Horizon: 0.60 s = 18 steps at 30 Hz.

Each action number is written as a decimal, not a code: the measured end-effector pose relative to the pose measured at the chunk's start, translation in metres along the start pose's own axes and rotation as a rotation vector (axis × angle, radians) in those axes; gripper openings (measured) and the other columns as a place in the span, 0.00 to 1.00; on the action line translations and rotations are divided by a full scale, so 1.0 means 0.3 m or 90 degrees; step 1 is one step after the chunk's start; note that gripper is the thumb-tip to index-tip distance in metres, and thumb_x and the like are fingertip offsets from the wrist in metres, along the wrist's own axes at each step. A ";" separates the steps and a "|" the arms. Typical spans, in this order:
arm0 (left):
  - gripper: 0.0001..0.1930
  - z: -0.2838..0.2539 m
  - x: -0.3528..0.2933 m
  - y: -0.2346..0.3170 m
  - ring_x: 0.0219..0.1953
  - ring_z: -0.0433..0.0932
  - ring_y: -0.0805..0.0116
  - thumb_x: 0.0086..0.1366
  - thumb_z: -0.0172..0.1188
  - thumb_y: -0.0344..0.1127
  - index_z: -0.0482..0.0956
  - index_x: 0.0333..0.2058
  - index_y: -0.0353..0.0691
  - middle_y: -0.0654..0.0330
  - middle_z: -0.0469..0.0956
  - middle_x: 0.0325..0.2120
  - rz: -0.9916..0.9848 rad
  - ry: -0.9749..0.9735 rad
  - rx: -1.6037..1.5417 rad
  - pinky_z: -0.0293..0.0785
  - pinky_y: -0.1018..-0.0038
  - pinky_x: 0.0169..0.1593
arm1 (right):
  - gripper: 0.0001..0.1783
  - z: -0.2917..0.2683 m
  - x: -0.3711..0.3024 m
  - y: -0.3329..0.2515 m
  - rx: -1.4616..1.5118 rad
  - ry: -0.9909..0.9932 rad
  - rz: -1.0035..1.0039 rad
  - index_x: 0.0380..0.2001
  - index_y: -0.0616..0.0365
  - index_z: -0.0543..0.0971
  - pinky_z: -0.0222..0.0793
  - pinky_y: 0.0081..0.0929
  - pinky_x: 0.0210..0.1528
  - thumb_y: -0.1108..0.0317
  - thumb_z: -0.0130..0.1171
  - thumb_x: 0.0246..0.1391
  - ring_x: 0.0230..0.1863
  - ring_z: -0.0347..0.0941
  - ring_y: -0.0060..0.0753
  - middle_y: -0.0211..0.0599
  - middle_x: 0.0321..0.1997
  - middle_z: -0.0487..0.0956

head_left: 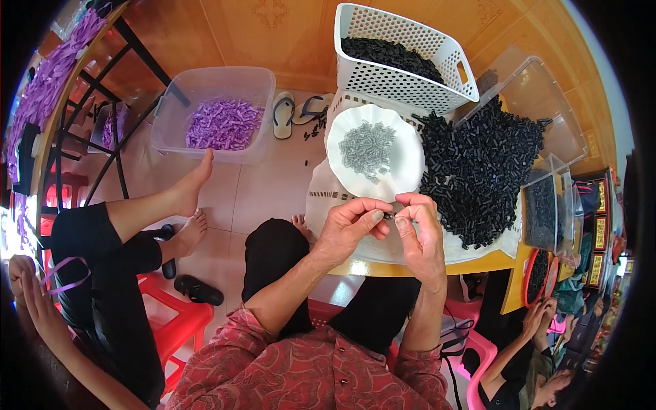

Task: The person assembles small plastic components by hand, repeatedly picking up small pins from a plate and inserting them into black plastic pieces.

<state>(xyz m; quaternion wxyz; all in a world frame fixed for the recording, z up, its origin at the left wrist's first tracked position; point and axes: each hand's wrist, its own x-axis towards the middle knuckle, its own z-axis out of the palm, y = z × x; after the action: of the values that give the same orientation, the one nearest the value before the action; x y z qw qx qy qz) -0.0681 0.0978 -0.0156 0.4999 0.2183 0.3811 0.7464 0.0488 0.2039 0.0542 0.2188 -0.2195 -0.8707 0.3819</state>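
Over the table's near edge, just below a white scalloped plate, my two hands meet fingertip to fingertip. Thumb and fingers of my left hand pinch a small black piece. My right hand is closed in a pinch right beside it; what its fingertips hold is too small to make out. On the plate lies a pile of small clear-grey pieces. To the right of the plate spreads a big heap of short black pieces, reaching close to my right hand.
A white perforated basket of black pieces stands behind the plate. Clear bins line the right. On the floor sits a translucent tub with purple pieces. One person handles purple ribbon at left; another person's hands work at lower right.
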 end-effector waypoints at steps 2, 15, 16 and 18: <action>0.11 0.003 0.002 -0.003 0.34 0.77 0.74 0.70 0.49 0.28 0.75 0.47 0.32 0.59 0.77 0.32 -0.033 -0.019 -0.135 0.77 0.77 0.38 | 0.02 -0.003 -0.006 -0.001 0.022 0.000 0.016 0.31 0.61 0.72 0.61 0.34 0.53 0.76 0.54 0.55 0.47 0.66 0.42 0.47 0.47 0.73; 0.09 0.019 0.000 -0.003 0.41 0.81 0.64 0.68 0.51 0.25 0.74 0.45 0.30 0.55 0.77 0.39 -0.008 0.015 -0.188 0.81 0.68 0.45 | 0.02 -0.007 -0.025 -0.011 0.095 0.045 0.038 0.32 0.62 0.72 0.61 0.33 0.55 0.75 0.54 0.56 0.49 0.68 0.40 0.47 0.48 0.73; 0.09 0.020 0.000 -0.004 0.41 0.81 0.63 0.67 0.51 0.25 0.74 0.45 0.30 0.55 0.77 0.39 0.000 0.020 -0.193 0.81 0.68 0.46 | 0.02 -0.006 -0.027 -0.009 0.094 0.046 0.039 0.32 0.62 0.72 0.61 0.33 0.55 0.75 0.54 0.56 0.49 0.68 0.40 0.47 0.48 0.73; 0.09 0.020 -0.002 -0.008 0.41 0.81 0.62 0.67 0.52 0.25 0.74 0.44 0.30 0.55 0.77 0.40 0.006 0.023 -0.198 0.81 0.67 0.47 | 0.02 0.002 -0.034 0.002 0.082 0.039 0.038 0.32 0.62 0.72 0.61 0.33 0.55 0.74 0.54 0.56 0.49 0.68 0.40 0.47 0.48 0.73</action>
<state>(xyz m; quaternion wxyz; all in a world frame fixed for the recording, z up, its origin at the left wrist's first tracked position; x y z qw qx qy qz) -0.0624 0.0998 -0.0138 0.5171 0.1265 0.2686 0.8028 0.0568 0.1983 0.0513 0.2475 -0.2422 -0.8305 0.4362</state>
